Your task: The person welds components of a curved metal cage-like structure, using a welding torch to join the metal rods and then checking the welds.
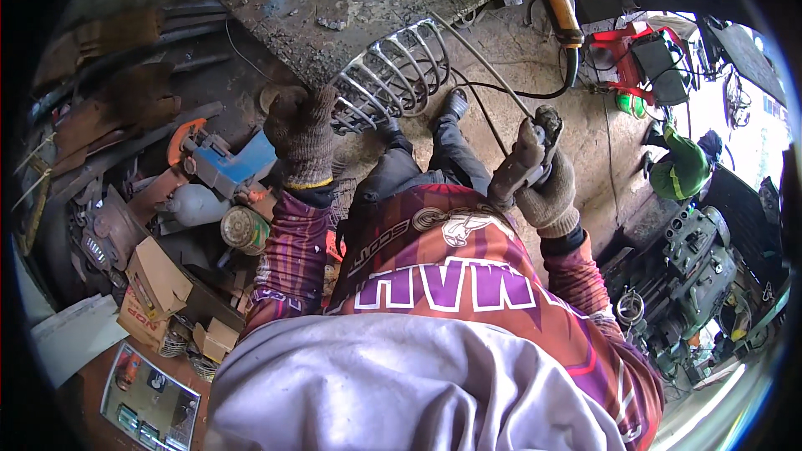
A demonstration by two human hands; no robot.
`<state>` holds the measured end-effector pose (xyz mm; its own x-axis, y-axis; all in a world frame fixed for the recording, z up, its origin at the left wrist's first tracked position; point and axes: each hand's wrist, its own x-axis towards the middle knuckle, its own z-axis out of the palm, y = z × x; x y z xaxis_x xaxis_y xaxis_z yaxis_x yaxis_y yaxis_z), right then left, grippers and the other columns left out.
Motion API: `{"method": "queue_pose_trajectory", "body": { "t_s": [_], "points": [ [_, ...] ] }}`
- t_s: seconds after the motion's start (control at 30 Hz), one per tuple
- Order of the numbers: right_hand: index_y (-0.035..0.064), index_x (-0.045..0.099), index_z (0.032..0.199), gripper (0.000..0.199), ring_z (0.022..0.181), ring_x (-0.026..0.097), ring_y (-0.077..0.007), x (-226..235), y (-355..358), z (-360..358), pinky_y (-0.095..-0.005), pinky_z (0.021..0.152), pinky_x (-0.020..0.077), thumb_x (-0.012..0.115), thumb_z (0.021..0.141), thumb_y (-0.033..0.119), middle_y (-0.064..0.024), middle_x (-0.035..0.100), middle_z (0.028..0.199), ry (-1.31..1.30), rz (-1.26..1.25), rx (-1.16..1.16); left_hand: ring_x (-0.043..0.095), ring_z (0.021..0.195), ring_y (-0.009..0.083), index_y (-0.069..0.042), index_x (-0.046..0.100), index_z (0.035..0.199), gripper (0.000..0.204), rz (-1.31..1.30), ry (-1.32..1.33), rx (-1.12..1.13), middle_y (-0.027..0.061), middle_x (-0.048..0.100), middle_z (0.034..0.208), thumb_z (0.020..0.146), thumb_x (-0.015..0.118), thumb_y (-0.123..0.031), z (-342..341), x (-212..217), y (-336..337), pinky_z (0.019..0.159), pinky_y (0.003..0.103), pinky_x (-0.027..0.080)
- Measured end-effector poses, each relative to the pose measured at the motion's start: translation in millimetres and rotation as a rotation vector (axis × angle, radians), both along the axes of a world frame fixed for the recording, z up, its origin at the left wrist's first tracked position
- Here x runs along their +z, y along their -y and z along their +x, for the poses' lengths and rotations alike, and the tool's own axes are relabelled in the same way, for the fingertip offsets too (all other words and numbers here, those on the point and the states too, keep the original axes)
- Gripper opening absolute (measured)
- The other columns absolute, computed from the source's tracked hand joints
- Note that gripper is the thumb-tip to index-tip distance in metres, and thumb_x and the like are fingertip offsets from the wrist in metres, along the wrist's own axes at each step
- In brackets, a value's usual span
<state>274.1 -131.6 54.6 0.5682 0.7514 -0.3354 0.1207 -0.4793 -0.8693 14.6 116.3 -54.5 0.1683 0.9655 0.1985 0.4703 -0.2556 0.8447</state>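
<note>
My left hand (301, 135), in a knitted grey work glove, is closed at the left end of a basket-like frame of bent metal bars (393, 71). The frame is silvery, with curved ribs, and sits against the table's near edge. My right hand (547, 179), gloved too, is closed around a worn welding electrode holder (520, 163). From the holder a long thin rod (484, 64) slants up and left, its far end close to the frame's upper right corner. I cannot tell whether the rod touches the frame.
A scuffed metal worktable (309, 12) lies ahead. Black cable (572, 75) loops across the floor. To the left are a blue and orange machine (234, 163), a can (245, 230) and cardboard boxes (159, 284). At right stand a red stool (618, 58), a person in green (678, 169) and machinery (697, 267).
</note>
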Motion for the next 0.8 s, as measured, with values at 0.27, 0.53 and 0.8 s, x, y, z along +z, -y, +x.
{"method": "queue_pose_trajectory", "body": {
  "t_s": [0.27,0.53,0.8],
  "points": [
    [0.0019,0.058,0.094,0.035,0.069,0.065,-0.0234,8,6,11,-0.033,0.064,0.0505,0.077,0.069,0.016,-0.0116,0.064,0.08,0.029,-0.038,0.07,0.062,0.073,0.0165,-0.004,0.066,0.084,0.024,-0.018,0.154,0.102,0.0059,0.068,0.081,0.072,0.085,-0.012,12,1,5,0.064,0.031,0.052],
    [0.0022,0.058,0.1,0.038,0.073,0.066,-0.0224,9,3,10,-0.0331,0.067,0.0518,0.076,0.07,0.016,-0.0116,0.065,0.082,0.055,0.034,0.096,0.062,0.071,0.0154,-0.004,0.065,0.086,0.027,-0.288,0.567,0.158,0.0045,0.067,0.081,0.072,0.085,-0.015,18,14,8,0.063,0.031,0.05],
    [0.0023,0.058,0.104,0.042,0.078,0.067,-0.0226,0,5,18,-0.034,0.07,0.0523,0.077,0.069,0.016,-0.0128,0.066,0.088,-0.119,-0.123,0.008,0.06,0.073,0.0153,-0.003,0.063,0.083,0.023,-0.258,0.496,0.082,0.0032,0.063,0.08,0.074,0.082,-0.009,25,31,10,0.064,0.029,0.051]
  ]
}}
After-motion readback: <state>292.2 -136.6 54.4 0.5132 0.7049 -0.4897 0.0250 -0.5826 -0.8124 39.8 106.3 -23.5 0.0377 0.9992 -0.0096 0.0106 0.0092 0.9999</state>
